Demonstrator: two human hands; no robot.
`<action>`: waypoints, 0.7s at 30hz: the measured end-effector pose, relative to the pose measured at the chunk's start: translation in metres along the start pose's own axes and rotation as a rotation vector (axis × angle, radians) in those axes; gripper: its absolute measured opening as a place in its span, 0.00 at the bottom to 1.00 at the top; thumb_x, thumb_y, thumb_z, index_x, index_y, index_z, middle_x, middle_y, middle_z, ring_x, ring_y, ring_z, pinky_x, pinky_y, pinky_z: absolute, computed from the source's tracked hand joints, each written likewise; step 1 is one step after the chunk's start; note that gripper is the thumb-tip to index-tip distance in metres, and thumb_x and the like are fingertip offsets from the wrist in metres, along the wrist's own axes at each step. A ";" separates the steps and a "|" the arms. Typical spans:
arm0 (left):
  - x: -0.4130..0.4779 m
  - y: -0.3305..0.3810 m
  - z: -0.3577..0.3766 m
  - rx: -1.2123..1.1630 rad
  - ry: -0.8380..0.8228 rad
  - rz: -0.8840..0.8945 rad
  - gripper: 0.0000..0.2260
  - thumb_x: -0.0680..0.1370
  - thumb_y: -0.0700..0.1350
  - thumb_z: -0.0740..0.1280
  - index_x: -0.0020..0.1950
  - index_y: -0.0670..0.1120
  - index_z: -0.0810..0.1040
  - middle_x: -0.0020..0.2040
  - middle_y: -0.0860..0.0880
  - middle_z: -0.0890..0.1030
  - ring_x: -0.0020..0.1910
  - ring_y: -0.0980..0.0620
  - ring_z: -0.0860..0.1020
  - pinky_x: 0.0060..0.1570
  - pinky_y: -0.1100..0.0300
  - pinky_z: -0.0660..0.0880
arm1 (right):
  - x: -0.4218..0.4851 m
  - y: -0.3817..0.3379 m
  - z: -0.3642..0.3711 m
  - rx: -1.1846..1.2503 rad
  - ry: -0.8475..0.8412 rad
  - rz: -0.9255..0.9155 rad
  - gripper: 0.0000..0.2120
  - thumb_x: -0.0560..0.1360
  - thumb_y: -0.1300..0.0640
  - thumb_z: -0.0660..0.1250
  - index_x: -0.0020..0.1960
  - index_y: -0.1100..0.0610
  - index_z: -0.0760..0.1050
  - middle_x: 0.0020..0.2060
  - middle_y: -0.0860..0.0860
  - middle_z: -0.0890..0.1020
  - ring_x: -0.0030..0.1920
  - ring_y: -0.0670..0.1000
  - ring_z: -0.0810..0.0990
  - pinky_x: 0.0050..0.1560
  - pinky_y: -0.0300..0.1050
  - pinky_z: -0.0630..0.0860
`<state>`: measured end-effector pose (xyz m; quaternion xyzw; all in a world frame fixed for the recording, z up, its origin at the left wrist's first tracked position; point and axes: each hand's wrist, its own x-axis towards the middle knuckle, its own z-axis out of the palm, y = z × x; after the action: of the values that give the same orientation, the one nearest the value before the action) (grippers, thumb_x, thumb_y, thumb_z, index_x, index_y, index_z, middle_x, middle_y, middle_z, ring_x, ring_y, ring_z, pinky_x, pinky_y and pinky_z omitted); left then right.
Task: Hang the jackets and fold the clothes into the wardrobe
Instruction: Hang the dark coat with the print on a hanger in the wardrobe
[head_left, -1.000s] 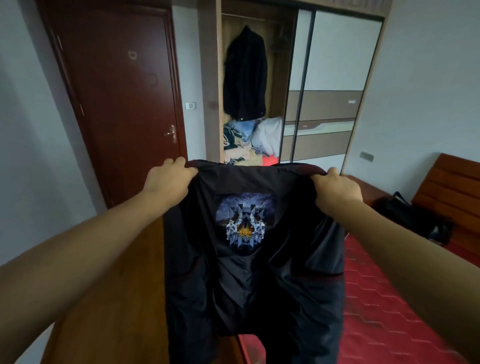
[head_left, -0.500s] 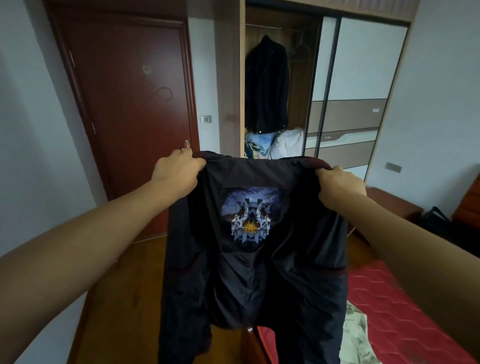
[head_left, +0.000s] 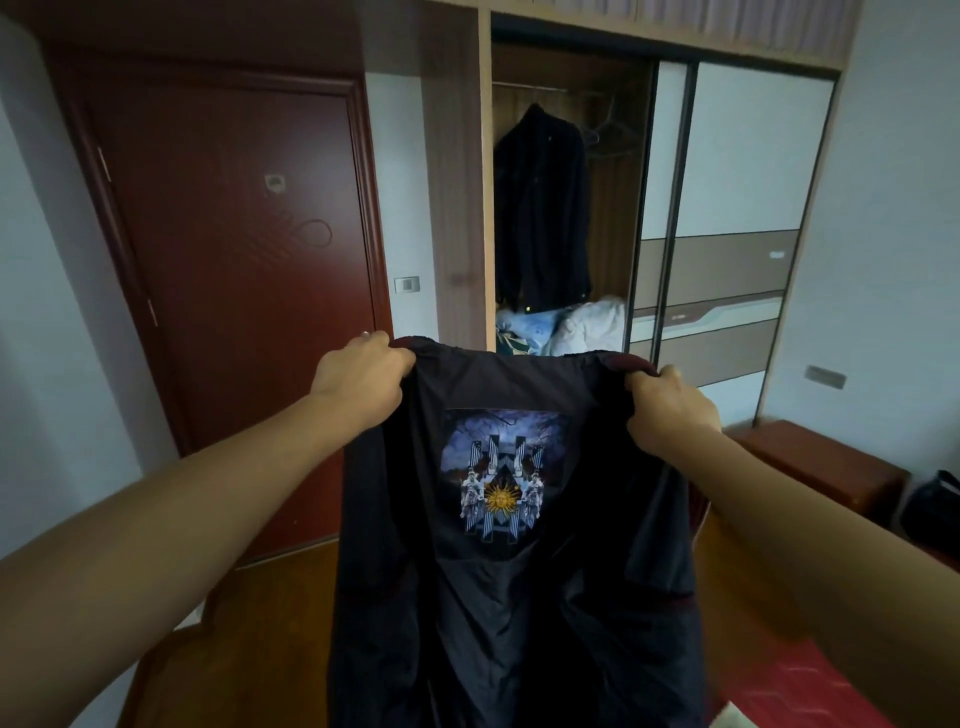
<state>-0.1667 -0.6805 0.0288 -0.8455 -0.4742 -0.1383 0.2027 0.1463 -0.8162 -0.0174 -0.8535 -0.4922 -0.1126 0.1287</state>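
Note:
A dark jacket (head_left: 519, 597) hangs spread open in front of me, its lining toward me with a blue printed patch and a gold sun. My left hand (head_left: 361, 376) grips its left shoulder and my right hand (head_left: 667, 410) grips its right shoulder, both at chest height. Straight ahead stands the wardrobe (head_left: 485, 208) with its left bay open. Inside, a dark coat (head_left: 543, 208) hangs on the rail beside empty hangers (head_left: 608, 130). A heap of light clothes (head_left: 566, 325) lies on the bay's floor.
A dark red door (head_left: 234, 270) is shut at the left. The sliding wardrobe doors (head_left: 727, 208) cover the right bays. A red-brown nightstand (head_left: 821, 467) and a black bag (head_left: 932, 512) stand at the right. The red bed (head_left: 779, 686) is at lower right, on a wooden floor (head_left: 249, 623).
The view has swung left and come closer to the wardrobe. Both hands keep hold of the jacket's shoulders; the bed and headboard have slid mostly out of view.

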 end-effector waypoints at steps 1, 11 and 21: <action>0.018 -0.001 0.010 -0.015 -0.011 -0.001 0.15 0.79 0.39 0.61 0.62 0.51 0.78 0.59 0.44 0.74 0.64 0.40 0.73 0.47 0.48 0.74 | 0.019 -0.002 0.007 0.012 -0.005 0.006 0.19 0.77 0.56 0.63 0.68 0.51 0.70 0.57 0.57 0.70 0.51 0.64 0.79 0.51 0.58 0.77; 0.168 -0.005 0.119 -0.307 -0.095 -0.049 0.17 0.76 0.37 0.60 0.57 0.55 0.79 0.55 0.49 0.74 0.56 0.43 0.76 0.44 0.52 0.71 | 0.172 -0.022 0.069 0.063 -0.039 0.054 0.20 0.77 0.59 0.62 0.68 0.51 0.71 0.57 0.57 0.70 0.52 0.64 0.79 0.50 0.57 0.77; 0.329 -0.006 0.233 -0.653 -0.166 0.043 0.17 0.72 0.35 0.59 0.52 0.50 0.82 0.50 0.48 0.80 0.48 0.44 0.79 0.49 0.49 0.80 | 0.312 -0.044 0.137 0.096 -0.019 0.221 0.25 0.77 0.58 0.63 0.74 0.51 0.67 0.59 0.58 0.70 0.53 0.65 0.79 0.51 0.57 0.77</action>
<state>0.0066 -0.3220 -0.0346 -0.8839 -0.4019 -0.2094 -0.1151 0.2697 -0.4962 -0.0421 -0.8965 -0.4010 -0.0660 0.1767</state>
